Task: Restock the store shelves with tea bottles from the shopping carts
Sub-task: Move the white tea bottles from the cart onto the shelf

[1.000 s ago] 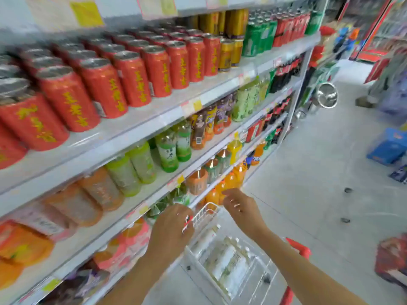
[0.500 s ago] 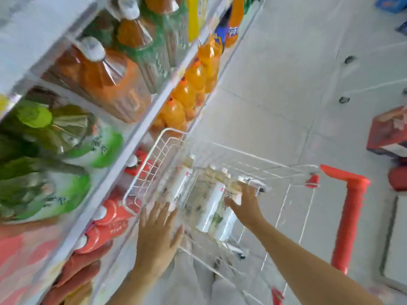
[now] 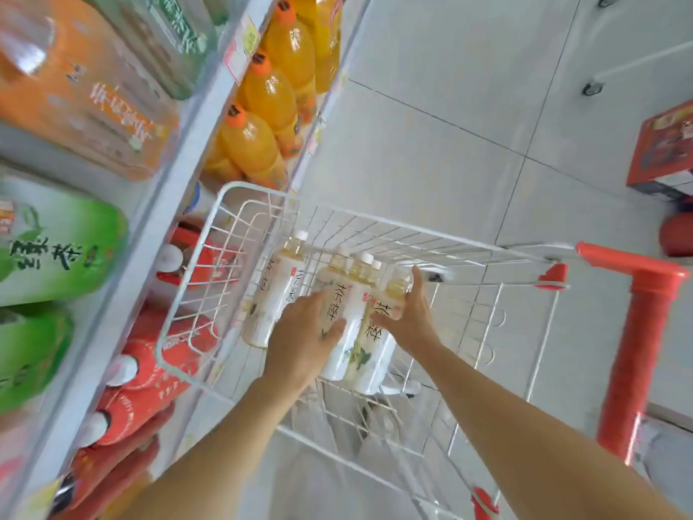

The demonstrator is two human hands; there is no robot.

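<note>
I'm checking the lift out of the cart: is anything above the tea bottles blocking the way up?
Nothing visible does. The white wire cart is open-topped, and both hands already touch the tea bottles: left hand, right hand. Only the cart's rim stands toward the shelf.

left hand (image 3: 303, 332): moved into cart (image 3: 375, 223) | now on tea bottles (image 3: 348, 313)

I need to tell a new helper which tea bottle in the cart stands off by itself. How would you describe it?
Start at the white wire cart parked against the shelves. Inside it stand pale tea bottles with white caps. The lone bottle is nearest the shelf side, apart from the cluster that the left hand and right hand are reaching; neither hand touches it.
</note>
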